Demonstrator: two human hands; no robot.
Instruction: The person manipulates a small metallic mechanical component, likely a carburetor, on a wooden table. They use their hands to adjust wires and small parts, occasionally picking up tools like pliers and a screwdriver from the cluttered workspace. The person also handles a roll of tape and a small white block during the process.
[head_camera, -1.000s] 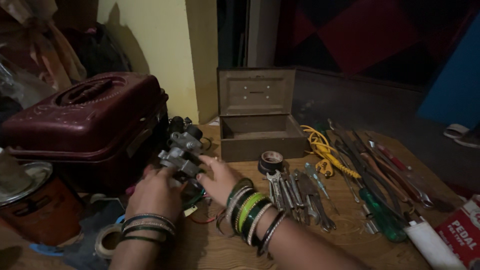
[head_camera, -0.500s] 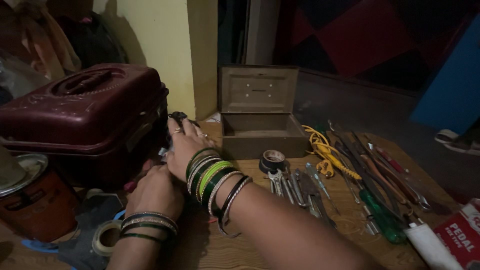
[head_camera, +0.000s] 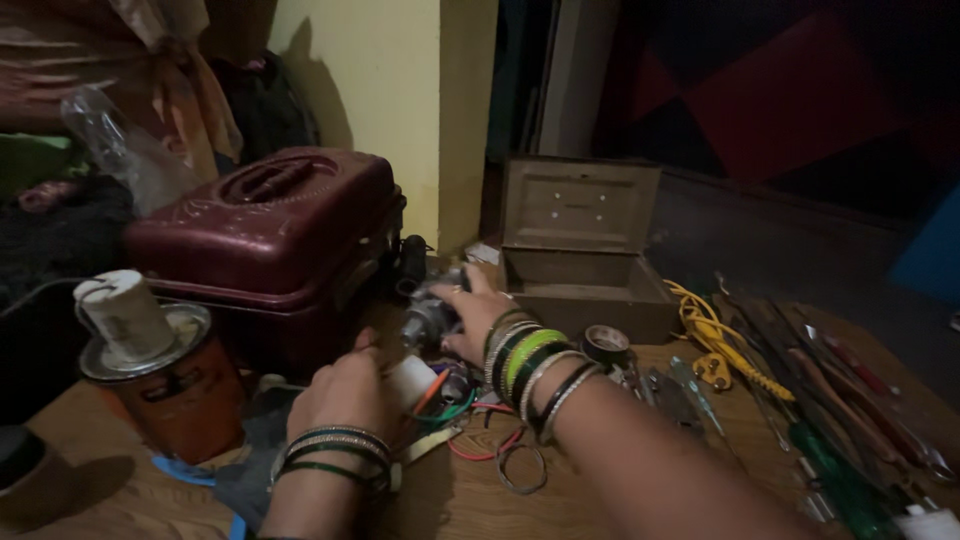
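Note:
My right hand (head_camera: 478, 315), with several bangles on the wrist, grips a grey metal mechanical part (head_camera: 428, 318) in front of the maroon case (head_camera: 270, 235). My left hand (head_camera: 345, 392), also with bangles, rests just below and left of that part, its fingers curled against a small white piece (head_camera: 412, 380). Whether the left hand holds that piece is unclear. Red, green and orange wires (head_camera: 470, 425) lie under both hands on the wooden table (head_camera: 120, 480).
An open metal box (head_camera: 585, 245) stands behind the hands. To the right lie a black tape roll (head_camera: 606, 345), a yellow cable (head_camera: 722, 345), wrenches and screwdrivers (head_camera: 840, 420). A rusty tin can (head_camera: 165, 385) with a white roll on top stands at left.
The view has shifted and both hands sit lower in it. My right hand stays on the metal part; my left hand has drawn back slightly from it toward me.

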